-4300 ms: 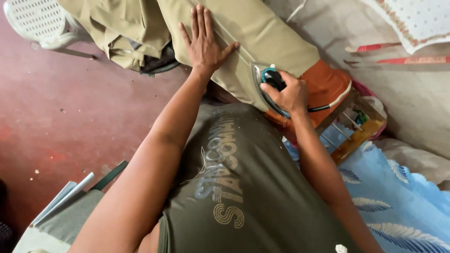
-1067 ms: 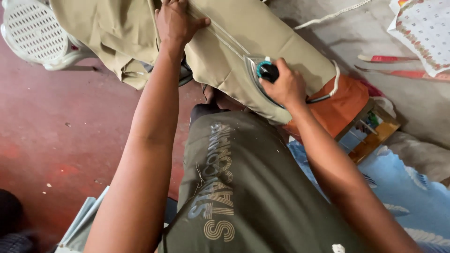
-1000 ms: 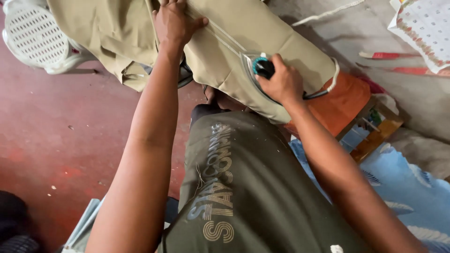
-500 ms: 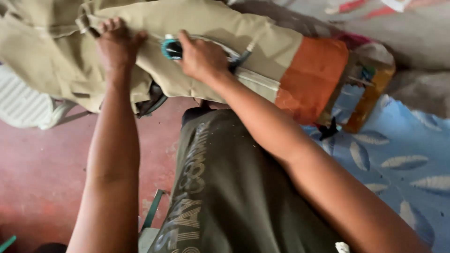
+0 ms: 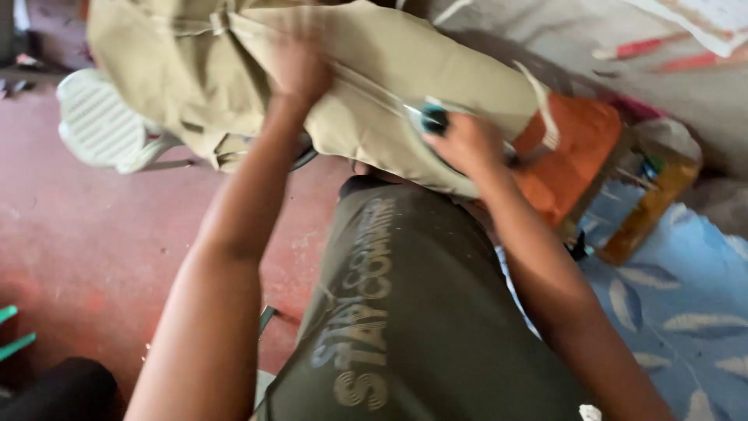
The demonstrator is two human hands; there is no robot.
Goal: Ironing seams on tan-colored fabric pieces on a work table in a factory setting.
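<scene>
both arms reach forward, hands down at the front

the left hand (image 5: 300, 70) lies palm down with the fingers pointing away, blurred, its forearm running straight up from the lower left. the right hand (image 5: 465, 144) is curled in a closed grip, knuckles up, the wrist bent a little and the forearm coming in from the lower right

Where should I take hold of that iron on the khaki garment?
Grip the iron by its dark top handle, coming from above on the near side, as the right hand does now. Its soleplate lies flat on the khaki garment, so only the top is free. The left hand presses the cloth.
</scene>
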